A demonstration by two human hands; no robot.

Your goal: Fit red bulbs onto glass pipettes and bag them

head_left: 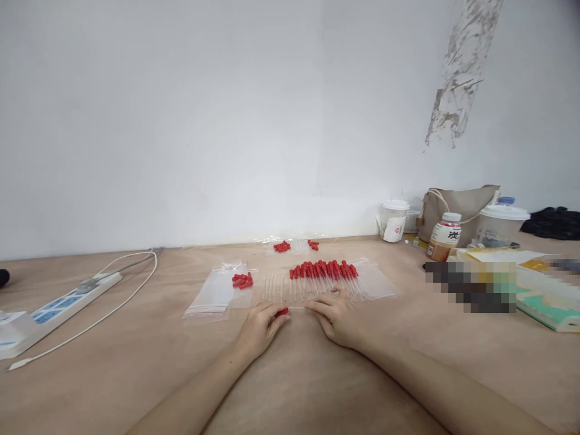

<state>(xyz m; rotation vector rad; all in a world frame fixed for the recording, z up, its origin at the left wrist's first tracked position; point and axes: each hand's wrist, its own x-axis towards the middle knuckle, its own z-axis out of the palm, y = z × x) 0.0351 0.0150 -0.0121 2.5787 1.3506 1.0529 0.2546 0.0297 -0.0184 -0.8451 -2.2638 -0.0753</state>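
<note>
Low over the table, my left hand (259, 326) pinches a red rubber bulb (281, 312) between thumb and fingers. A thin clear glass tube (296, 309) lies level between both hands, its left end at the bulb. My right hand (333, 315) grips the tube's other end, which its fingers partly hide. Just beyond are several bare glass tubes (274, 287) side by side. To their right, a row of droppers (324, 270) with red bulbs points its tips toward me. Several loose red bulbs (242, 280) sit on clear plastic bags (211, 293) at the left.
More red bulbs (281, 246) lie in clear wrap by the wall. A power strip (67, 308) with a white cable (131, 296) is on the left. At the right stand a lidded cup (394, 221), a bottle (444, 237), a grey bag (462, 211) and a larger cup (502, 226).
</note>
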